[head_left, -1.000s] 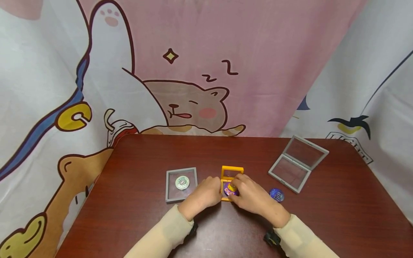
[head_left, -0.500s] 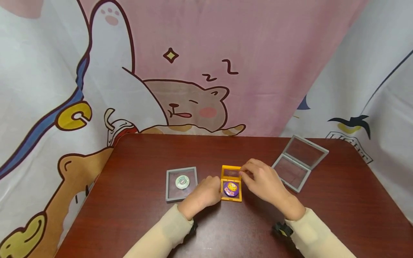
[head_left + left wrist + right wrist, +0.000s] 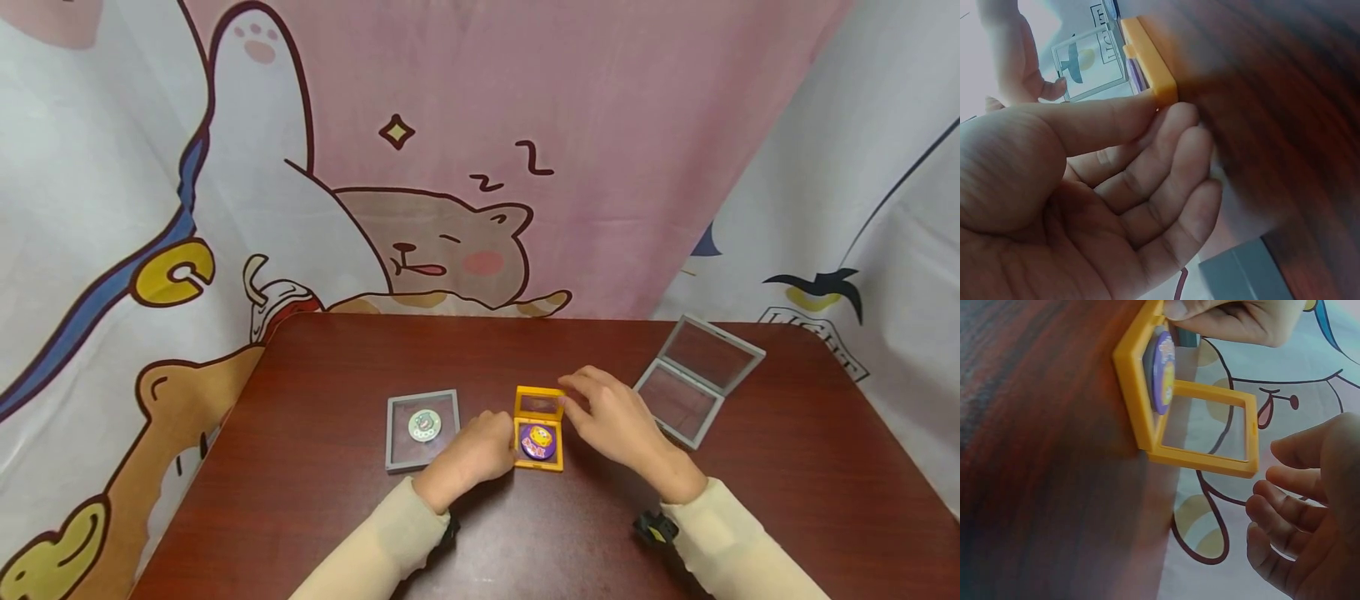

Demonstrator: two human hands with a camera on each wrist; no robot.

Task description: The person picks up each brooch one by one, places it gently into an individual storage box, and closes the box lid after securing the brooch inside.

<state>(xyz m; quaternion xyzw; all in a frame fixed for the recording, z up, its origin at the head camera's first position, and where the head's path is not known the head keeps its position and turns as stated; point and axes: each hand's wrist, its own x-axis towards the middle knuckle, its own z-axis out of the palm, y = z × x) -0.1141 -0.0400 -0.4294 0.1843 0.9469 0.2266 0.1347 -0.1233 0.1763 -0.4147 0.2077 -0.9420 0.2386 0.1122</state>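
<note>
A small orange-yellow display case [image 3: 538, 427] stands with its clear-windowed lid [image 3: 1210, 428] raised at the back. In its base lies a round purple badge [image 3: 537, 442] with a yellow cartoon figure. My left hand [image 3: 474, 450] pinches the left edge of the case between thumb and index finger; the other fingers curl beneath, as the left wrist view shows. Beside the lid's right edge is my right hand [image 3: 609, 418], its fingers loosely bent. In the right wrist view a small gap separates those fingertips from the lid.
Left of the case lies a shut grey frame [image 3: 388, 433] holding a round pale green badge [image 3: 424, 426]. Toward the back right an unfolded grey frame [image 3: 705, 379] rests on the brown table [image 3: 330, 350]. A cartoon-printed cloth [image 3: 615, 125] hangs behind.
My right hand has left the purple badge and moved up and right to the lid's side, now hiding the blue badge seen earlier. The left hand keeps its place.
</note>
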